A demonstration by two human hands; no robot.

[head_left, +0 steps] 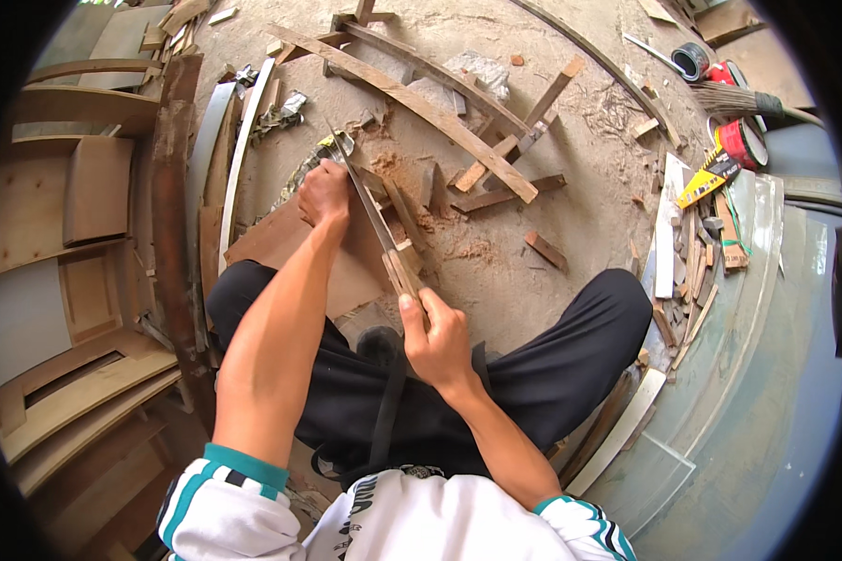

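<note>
My right hand [438,344] is closed round the wooden handle of a handsaw [381,231]. The narrow blade slants away up and to the left, passing just right of my left hand [326,194]. That hand is a closed fist; whatever lies inside its fingers is hidden. Beneath the saw and fist are small wood pieces [400,210] and a flat brown board [351,271] on the floor. Pale sawdust [404,178] is scattered close to the blade.
Ahead lies a frame of long wooden strips [421,107] with stone blocks [477,73]. Wooden cabinet parts [94,187] stand at left. On the right are glass sheets [730,374], wood offcuts [697,271], a yellow-and-black saw [709,178], a brush [734,98] and an open can [690,61].
</note>
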